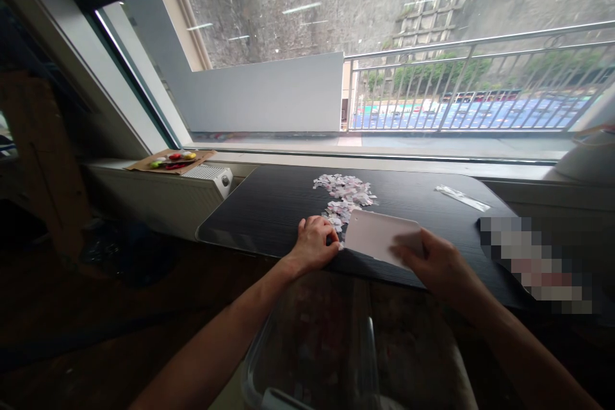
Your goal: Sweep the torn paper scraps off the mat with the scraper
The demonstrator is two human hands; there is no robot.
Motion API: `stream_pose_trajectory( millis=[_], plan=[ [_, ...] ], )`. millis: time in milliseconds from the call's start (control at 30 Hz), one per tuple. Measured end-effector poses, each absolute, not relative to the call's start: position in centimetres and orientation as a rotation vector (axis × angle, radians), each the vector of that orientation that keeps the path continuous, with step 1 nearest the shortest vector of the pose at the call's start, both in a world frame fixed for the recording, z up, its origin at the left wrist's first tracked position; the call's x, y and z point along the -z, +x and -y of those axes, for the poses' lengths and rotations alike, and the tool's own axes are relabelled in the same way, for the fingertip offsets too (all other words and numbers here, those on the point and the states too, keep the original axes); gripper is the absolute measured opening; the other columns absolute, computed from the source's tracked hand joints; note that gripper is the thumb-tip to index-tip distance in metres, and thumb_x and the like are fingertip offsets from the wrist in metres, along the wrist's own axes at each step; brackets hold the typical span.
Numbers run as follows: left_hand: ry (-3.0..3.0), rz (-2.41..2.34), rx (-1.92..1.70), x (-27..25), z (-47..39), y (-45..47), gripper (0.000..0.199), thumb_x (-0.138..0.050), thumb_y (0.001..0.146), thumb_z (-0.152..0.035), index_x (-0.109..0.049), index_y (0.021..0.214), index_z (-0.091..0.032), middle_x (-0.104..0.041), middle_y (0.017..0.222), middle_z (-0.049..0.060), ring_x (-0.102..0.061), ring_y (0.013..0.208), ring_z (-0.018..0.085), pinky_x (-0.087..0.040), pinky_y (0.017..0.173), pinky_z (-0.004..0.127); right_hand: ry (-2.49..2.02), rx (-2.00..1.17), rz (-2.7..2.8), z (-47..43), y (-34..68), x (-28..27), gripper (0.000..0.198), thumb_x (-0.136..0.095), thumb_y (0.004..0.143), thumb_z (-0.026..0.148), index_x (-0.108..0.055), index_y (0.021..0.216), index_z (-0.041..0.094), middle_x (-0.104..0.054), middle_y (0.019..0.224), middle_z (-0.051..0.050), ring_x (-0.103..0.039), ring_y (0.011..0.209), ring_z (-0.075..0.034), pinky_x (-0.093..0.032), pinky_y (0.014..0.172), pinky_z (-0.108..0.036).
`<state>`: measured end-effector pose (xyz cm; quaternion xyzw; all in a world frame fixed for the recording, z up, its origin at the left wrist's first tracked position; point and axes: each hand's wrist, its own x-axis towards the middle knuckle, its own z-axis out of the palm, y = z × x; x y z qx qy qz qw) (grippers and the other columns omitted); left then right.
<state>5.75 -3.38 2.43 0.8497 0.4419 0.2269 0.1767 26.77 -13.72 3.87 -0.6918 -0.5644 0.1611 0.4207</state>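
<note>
A loose heap of small white paper scraps (pixel 343 192) lies on the dark table (pixel 269 205). My left hand (pixel 314 243) rests at the table's near edge, just below the heap. It is cupped, with a gap between thumb and forefinger, and a few scraps lie beside its fingertips. My right hand (pixel 432 256), slightly blurred, grips the right end of a flat white card (pixel 377 235) with a small hole in one corner. The card is tilted, its left end close to the scraps and my left hand. Under the near edge stands a clear plastic bin (pixel 259 346); its contents are dim.
Clear narrow strips (pixel 461 197) lie at the table's right, near a blurred-out object (pixel 533 262). A white radiator (pixel 192 189) stands left, with brown cardboard (pixel 139 163) and colourful items on top. A large window (pixel 298 19) rises behind the table.
</note>
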Motion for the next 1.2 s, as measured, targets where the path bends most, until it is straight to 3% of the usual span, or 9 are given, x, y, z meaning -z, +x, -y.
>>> stream_pose_trajectory(
  millis=[300, 633, 900, 1067, 1200],
  plan=[
    [2.469, -1.219, -0.751, -1.9, 3.3, 4.1, 0.011, -0.061, 0.073, -0.017, -0.059, 0.062, -0.02, -0.065, 0.093, 0.003, -0.055, 0.103, 0.022, -0.038, 0.098, 0.043, -1.714, -0.359, 1.433, 14.0, 26.5, -3.9, 0.023, -0.061, 0.074, 0.042, -0.068, 0.082, 0.021, -0.069, 0.066, -0.002, -0.061, 0.06, -0.019, -0.048, 0.056, -0.029],
    [2.445, -1.201, -0.798, -1.3, 3.4, 2.5, 0.012, -0.061, 0.075, -0.017, -0.06, 0.063, -0.021, -0.066, 0.093, 0.002, -0.054, 0.109, 0.023, -0.037, 0.102, 0.045, -1.727, -0.337, 1.502, 13.2, 25.3, -4.2, 0.026, -0.058, 0.077, 0.043, -0.067, 0.086, 0.02, -0.07, 0.07, -0.003, -0.063, 0.061, -0.019, -0.047, 0.058, -0.03],
    [2.684, -1.101, -0.797, -2.0, 4.9, 1.9, 0.012, -0.064, 0.08, -0.022, -0.07, 0.09, -0.025, -0.063, 0.1, 0.004, -0.046, 0.122, 0.027, -0.016, 0.113, 0.06, -1.725, -0.372, 1.472, 13.4, 25.8, -4.0, 0.027, -0.059, 0.077, 0.045, -0.066, 0.084, 0.02, -0.069, 0.068, -0.003, -0.061, 0.059, -0.018, -0.047, 0.055, -0.029],
    [2.893, -0.987, -0.775, -2.4, 4.4, 3.0, 0.008, -0.064, 0.083, -0.025, -0.071, 0.086, -0.025, -0.065, 0.097, 0.003, -0.047, 0.12, 0.027, -0.009, 0.114, 0.063, -1.765, -0.403, 1.43, 13.2, 26.5, -3.9, 0.028, -0.059, 0.075, 0.045, -0.066, 0.085, 0.02, -0.069, 0.071, -0.004, -0.062, 0.063, -0.02, -0.047, 0.058, -0.03],
    [3.113, -0.817, -0.793, -2.5, 3.6, 3.7, 0.016, -0.058, 0.089, -0.025, -0.071, 0.081, -0.024, -0.066, 0.092, 0.003, -0.048, 0.117, 0.025, -0.004, 0.114, 0.064, -1.746, -0.448, 1.344, 13.4, 26.6, -3.5, 0.026, -0.057, 0.073, 0.043, -0.066, 0.082, 0.019, -0.068, 0.072, -0.004, -0.061, 0.064, -0.02, -0.047, 0.059, -0.031]
  ],
)
